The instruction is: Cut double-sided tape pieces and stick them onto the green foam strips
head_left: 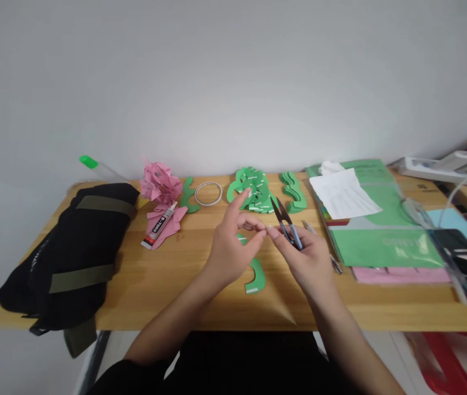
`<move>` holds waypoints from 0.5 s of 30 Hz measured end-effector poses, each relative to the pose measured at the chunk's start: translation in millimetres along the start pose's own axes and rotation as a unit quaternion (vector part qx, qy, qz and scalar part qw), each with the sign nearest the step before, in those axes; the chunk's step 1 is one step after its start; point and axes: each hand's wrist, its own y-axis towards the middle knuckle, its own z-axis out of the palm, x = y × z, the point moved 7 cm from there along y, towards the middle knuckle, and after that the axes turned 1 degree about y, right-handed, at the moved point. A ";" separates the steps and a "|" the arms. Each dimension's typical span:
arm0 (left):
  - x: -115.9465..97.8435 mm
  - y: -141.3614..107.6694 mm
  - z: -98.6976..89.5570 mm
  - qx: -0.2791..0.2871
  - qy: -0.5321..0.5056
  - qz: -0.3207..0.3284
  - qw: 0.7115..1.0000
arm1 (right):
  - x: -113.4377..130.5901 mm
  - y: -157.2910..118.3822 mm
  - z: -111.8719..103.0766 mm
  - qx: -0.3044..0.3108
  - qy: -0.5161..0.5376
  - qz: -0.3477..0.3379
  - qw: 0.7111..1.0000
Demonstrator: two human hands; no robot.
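My right hand (pixel 309 260) has small thread snips (pixel 286 222) tucked in it, with dark blades apart and pointing up and away and blue handles against the palm. Its thumb tip meets the fingertips of my left hand (pixel 233 247), which is closed in a pinch with one finger raised. Whatever lies between the fingertips is too small to make out. Under my hands, a curvy green paper cutout (pixel 255 277) with a white strip at its end lies on the wooden table (pixel 167 296); my left hand hides part of it.
Behind my hands lie green cutouts with white strips (pixel 258 189), a stack of wavy green pieces (pixel 293 192) and a tape roll (pixel 208 193). Pink paper (pixel 161 181), a glue tube (pixel 159 225) and a black bag (pixel 80 252) are left. Green packets (pixel 385 247) and a phone (pixel 461 258) lie right.
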 end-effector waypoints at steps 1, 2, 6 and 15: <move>0.6 0.4 0.0 -0.001 -0.006 -0.003 1.000 | -1.3 0.2 1.3 0.012 0.003 0.002 1.000; 1.3 1.0 0.0 0.000 -0.020 -0.010 1.000 | -3.6 0.3 2.6 0.022 0.011 0.007 1.000; 8.1 5.5 -0.2 0.006 -0.134 -0.081 0.988 | -21.8 -2.5 5.6 0.035 0.108 0.052 0.992; 20.1 10.7 -0.9 -0.040 -0.280 -0.174 0.943 | -36.4 -24.3 27.0 0.098 0.214 0.120 0.964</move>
